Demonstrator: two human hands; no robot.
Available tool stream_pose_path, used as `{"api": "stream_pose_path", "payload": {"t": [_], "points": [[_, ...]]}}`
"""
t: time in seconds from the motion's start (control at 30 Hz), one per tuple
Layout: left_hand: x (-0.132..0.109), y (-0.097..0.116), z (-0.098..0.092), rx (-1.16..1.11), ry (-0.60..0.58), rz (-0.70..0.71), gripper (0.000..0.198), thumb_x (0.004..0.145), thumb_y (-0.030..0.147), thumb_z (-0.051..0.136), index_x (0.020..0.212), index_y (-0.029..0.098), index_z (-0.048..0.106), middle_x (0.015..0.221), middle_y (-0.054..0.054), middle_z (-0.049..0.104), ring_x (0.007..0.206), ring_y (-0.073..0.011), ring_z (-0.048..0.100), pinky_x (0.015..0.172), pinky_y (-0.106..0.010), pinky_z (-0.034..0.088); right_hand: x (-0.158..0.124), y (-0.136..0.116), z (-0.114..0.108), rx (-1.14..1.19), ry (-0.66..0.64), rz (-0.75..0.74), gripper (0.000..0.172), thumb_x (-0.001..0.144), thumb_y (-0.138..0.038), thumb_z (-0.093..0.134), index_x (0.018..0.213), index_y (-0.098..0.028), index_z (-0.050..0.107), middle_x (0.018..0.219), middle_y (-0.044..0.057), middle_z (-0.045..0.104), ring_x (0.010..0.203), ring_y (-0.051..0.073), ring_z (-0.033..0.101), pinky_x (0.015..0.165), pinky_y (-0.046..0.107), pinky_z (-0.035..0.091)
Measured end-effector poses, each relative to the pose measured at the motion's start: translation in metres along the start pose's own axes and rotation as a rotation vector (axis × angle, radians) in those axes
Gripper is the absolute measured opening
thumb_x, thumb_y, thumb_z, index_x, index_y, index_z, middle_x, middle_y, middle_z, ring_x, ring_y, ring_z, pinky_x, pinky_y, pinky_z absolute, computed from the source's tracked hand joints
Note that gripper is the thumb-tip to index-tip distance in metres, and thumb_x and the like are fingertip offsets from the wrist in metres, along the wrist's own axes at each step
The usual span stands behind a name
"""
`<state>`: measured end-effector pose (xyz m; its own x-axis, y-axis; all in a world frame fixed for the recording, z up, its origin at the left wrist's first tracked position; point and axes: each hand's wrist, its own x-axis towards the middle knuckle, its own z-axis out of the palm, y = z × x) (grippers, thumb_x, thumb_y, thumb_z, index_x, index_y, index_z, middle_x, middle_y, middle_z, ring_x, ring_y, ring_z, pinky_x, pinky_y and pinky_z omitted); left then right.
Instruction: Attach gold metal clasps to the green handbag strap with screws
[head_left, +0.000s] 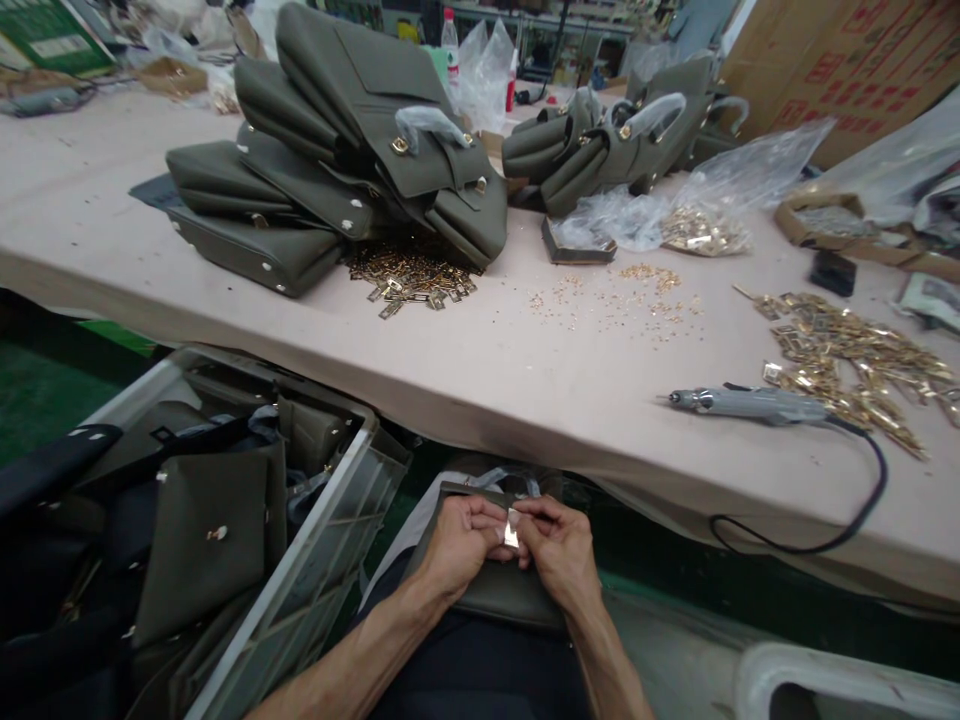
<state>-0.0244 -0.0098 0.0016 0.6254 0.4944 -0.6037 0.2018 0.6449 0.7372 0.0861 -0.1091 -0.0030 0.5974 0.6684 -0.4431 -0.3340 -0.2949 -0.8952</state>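
Below the table edge, my left hand [459, 545] and my right hand [559, 550] meet over an olive-green handbag [502, 592] lying on my lap. Both hands are closed, their fingertips pinching a small shiny metal plate [511, 528] held against the bag. A handle wrapped in clear plastic [499, 478] shows just above the hands.
A pink table [525, 350] carries a pile of olive handbags [337, 150], a second group of bags [615, 135], heaps of gold metal fittings [409, 275] [847, 355], scattered small screws [622, 295], plastic bags and a grey electric screwdriver [750, 403] with a black cord. A clear bin [307, 580] of bags stands at my left.
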Motion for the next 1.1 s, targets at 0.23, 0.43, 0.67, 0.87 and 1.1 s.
{"api": "stream_pose_path", "payload": {"t": [0.23,0.43,0.67,0.87,1.1], "points": [[0.0,0.001,0.007,0.028,0.075,-0.007,0.032,0.063,0.024,0.08,0.085,0.014,0.06,0.065,-0.008,0.072,0.056,-0.0243,0.071,0.057,-0.033,0.058,-0.002,0.005,-0.001,-0.258,0.087,-0.294,0.02,0.082,-0.038,0.073,0.088,-0.019,0.077,0.094,0.009,0.068,0.074,0.02,0.067,0.058,0.028,0.056],[0.0,0.004,0.015,-0.041,0.176,0.086,0.027,0.06,0.014,0.07,0.084,0.017,0.057,0.056,-0.001,0.067,0.049,-0.0163,0.062,0.05,-0.025,0.051,-0.012,0.002,-0.01,-0.623,-0.026,-0.805,0.023,0.091,-0.017,0.059,0.109,-0.023,0.071,0.112,0.011,0.067,0.105,0.025,0.063,0.09,0.042,0.055],[0.008,0.002,0.019,-0.092,0.179,0.079,0.017,0.058,0.015,0.07,0.075,0.011,0.069,0.071,-0.008,0.071,0.061,-0.0163,0.066,0.061,-0.026,0.055,-0.011,0.004,-0.015,-0.857,-0.021,-0.955,0.033,0.094,-0.007,0.05,0.119,-0.021,0.065,0.111,0.011,0.068,0.104,0.026,0.06,0.089,0.047,0.052],[-0.014,0.013,0.021,0.269,0.116,0.197,0.022,0.081,0.026,0.062,0.094,0.013,0.073,0.076,-0.009,0.069,0.064,-0.0208,0.068,0.051,-0.025,0.052,-0.008,-0.013,-0.026,-0.848,-0.058,-0.912,0.024,0.096,-0.012,0.05,0.113,-0.021,0.065,0.103,0.01,0.068,0.093,0.024,0.062,0.081,0.041,0.051],[-0.038,0.024,0.023,0.523,-0.041,0.574,0.031,0.097,0.028,0.054,0.124,0.022,0.069,0.114,-0.012,0.063,0.072,-0.0158,0.067,0.066,-0.027,0.058,-0.019,-0.054,-0.034,-0.596,-0.14,-0.835,0.019,0.098,-0.014,0.053,0.107,-0.023,0.067,0.095,0.007,0.068,0.086,0.02,0.063,0.078,0.036,0.051]]}}
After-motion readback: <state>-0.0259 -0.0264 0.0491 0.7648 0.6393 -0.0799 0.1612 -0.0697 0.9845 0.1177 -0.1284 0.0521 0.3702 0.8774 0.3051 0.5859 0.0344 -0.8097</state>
